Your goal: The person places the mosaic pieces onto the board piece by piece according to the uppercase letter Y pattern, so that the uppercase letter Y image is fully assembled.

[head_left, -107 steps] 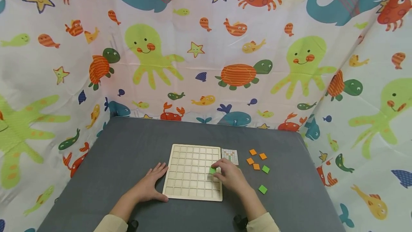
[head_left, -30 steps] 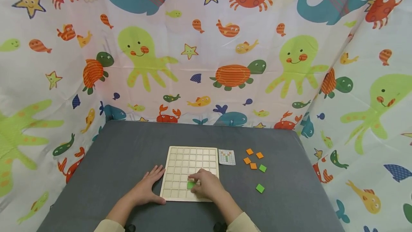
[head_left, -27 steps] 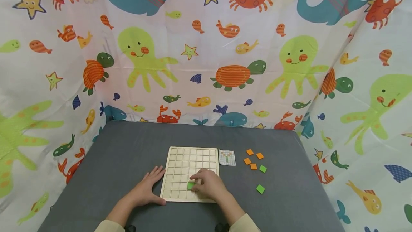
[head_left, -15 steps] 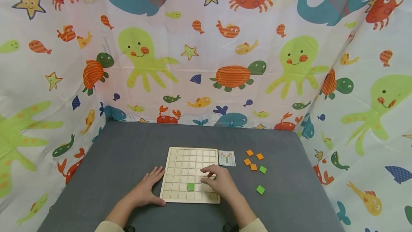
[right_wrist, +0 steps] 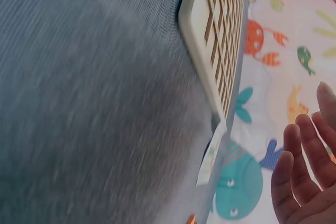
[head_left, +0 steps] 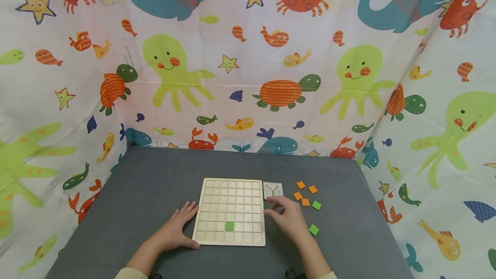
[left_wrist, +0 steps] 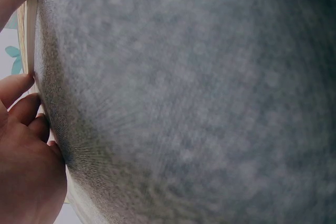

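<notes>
A square wooden grid board [head_left: 221, 203] lies on the grey table. One green square tile [head_left: 230, 226] sits in a cell in the lower middle of it. My left hand [head_left: 178, 229] rests along the board's left side, fingers extended at the edge and thumb by the near left corner. In the left wrist view its fingertips [left_wrist: 23, 81] meet the board's side. My right hand [head_left: 288, 218] is just off the board's right edge, thumb and index finger apart with nothing between them; the right wrist view shows its fingers [right_wrist: 283, 177] raised and holding nothing.
A small printed pattern card [head_left: 273, 187] lies against the board's upper right side. Several orange tiles [head_left: 301, 185] lie farther right, with a green tile [head_left: 316, 205] below them and another green tile [head_left: 314, 229] nearer. A sea-animal curtain [head_left: 240, 98] surrounds the table.
My right hand carried the green tile from the board's right side to a lower middle cell, let it go, then withdrew rightward past the edge. My left hand stays at the board.
</notes>
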Available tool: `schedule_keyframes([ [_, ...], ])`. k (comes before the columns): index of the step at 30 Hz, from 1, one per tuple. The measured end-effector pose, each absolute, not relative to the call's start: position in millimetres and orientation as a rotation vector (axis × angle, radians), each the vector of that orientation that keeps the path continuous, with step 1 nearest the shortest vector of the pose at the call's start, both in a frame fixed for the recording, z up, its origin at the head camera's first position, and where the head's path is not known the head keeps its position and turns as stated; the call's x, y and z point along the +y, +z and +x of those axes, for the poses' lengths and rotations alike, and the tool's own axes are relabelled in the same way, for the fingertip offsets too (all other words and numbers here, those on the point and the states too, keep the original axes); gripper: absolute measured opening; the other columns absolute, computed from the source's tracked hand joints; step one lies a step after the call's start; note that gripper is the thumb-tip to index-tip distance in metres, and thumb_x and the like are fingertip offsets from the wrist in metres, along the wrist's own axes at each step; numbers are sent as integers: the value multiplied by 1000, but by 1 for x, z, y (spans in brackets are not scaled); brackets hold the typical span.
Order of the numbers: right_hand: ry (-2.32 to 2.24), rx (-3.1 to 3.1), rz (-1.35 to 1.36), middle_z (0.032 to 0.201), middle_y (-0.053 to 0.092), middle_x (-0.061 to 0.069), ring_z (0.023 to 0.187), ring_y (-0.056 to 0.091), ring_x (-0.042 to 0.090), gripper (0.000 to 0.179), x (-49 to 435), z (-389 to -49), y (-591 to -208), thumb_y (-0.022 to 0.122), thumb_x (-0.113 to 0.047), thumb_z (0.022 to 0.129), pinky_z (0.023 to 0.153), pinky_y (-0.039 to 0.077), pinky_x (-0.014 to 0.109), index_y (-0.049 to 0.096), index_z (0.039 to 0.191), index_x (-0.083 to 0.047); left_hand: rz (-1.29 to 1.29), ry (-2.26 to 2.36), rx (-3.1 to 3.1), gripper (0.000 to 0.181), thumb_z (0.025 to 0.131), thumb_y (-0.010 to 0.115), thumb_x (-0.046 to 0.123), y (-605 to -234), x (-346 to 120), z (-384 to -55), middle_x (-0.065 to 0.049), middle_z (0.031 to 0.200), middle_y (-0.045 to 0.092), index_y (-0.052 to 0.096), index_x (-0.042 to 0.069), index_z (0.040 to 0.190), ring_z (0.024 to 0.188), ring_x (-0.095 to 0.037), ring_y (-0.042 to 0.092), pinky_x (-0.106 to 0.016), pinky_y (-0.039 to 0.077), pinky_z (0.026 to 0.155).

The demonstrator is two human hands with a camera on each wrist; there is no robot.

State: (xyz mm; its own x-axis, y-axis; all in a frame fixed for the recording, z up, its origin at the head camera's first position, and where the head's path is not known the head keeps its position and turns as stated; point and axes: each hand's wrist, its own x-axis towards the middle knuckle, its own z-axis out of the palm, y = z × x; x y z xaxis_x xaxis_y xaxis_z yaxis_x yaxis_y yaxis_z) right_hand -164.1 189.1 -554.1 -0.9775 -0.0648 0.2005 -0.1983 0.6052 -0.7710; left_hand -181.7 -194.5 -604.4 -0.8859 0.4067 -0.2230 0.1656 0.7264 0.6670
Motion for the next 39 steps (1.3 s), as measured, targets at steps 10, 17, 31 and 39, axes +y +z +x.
schedule_keyframes([
  [10, 1308, -2651, -2, 103, 75, -2, 89, 70, 19, 39, 225, -157, -556, 87, -14, 78, 70, 57, 25, 76, 115, -14, 446, 963, 2581, 128, 57, 94, 52, -604, -193, -181, -15, 168, 21, 32, 8, 159, 157, -38, 7, -64, 5, 123],
  [17, 1284, -2596, -60, 109, 76, 3, 88, 71, 22, 38, 252, -150, -562, 88, -12, 77, 69, 58, 23, 76, 113, -14, 445, 948, 2583, 128, 56, 93, 55, -607, -193, -181, -15, 167, 22, 33, 9, 159, 157, -38, 8, -64, 6, 123],
  [31, 1154, -2695, -310, 121, 72, 10, 101, 68, 27, 53, 288, -135, -575, 87, -17, 80, 77, 60, 32, 67, 128, -8, 453, 966, 2595, 127, 56, 93, 55, -609, -194, -180, -15, 167, 22, 33, 9, 159, 157, -37, 9, -63, 7, 123],
  [39, 1186, -2809, -442, 126, 69, 18, 104, 68, 33, 55, 304, -133, -583, 86, -20, 81, 82, 59, 46, 64, 130, -7, 431, 980, 2583, 127, 56, 94, 54, -608, -194, -180, -14, 167, 22, 34, 9, 158, 157, -37, 9, -63, 6, 123],
])
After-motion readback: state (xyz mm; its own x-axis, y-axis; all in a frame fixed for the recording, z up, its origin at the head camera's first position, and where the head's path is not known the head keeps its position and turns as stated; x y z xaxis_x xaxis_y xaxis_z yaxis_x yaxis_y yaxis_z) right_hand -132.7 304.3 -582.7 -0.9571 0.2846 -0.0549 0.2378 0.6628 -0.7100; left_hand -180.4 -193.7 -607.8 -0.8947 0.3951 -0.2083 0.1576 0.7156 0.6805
